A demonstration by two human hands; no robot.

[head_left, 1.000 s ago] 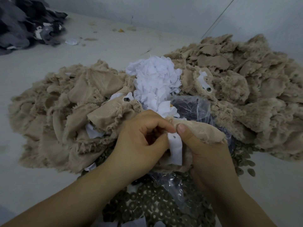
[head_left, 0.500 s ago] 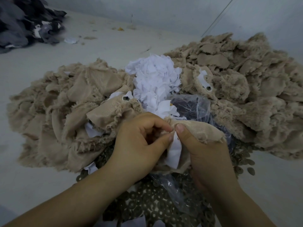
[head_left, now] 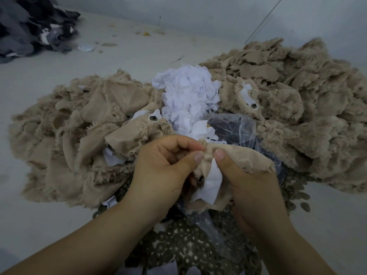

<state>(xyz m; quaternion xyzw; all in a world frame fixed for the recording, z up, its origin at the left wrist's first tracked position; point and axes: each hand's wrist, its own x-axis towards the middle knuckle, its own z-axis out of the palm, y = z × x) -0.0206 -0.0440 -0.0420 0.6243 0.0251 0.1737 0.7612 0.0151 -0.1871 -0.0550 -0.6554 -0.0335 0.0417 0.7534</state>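
Forearms [head_left: 89, 241] converge; left hand [head_left: 158, 169] and right hand [head_left: 252, 187] pinch, fingers [head_left: 178, 142] curled

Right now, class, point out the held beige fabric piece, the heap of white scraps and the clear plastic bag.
beige fabric piece [head_left: 242, 155], head view, its upper flap.
heap of white scraps [head_left: 188, 92], head view, its middle.
clear plastic bag [head_left: 238, 126], head view, its crumpled top.

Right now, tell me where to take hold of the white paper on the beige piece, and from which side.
Probably pinch the white paper at its loose lower flap, from below, with the left hand. That end hangs free, while its top is tucked under the beige piece that it and the right hand pinch.
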